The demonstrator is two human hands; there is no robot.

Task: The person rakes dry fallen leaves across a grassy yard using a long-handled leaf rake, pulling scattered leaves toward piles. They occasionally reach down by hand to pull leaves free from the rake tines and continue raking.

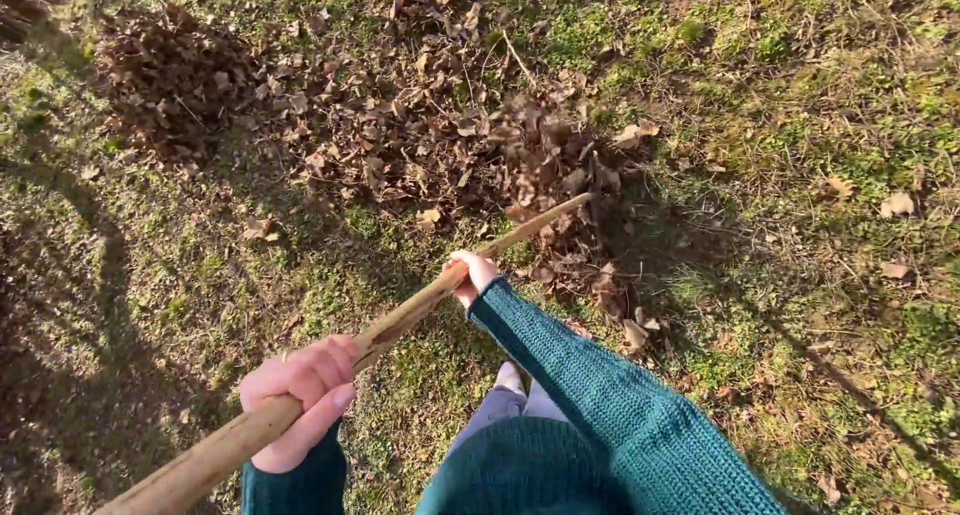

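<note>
A long wooden rake handle (400, 320) runs from the bottom left up to the middle of the view. My left hand (298, 395) grips its near end; my right hand (470, 273), in a teal knitted sleeve, grips it further along. The far end of the handle meets a dark rake head (596, 183) at the edge of a heap of dry brown leaves (450, 135). The rake's teeth are mostly hidden among the leaves.
A second, darker leaf pile (170, 75) lies at the upper left. Patchy green grass (800, 105) with scattered single leaves spreads to the right. Long shadows cross the ground at left. My shoe (510, 377) shows below the handle.
</note>
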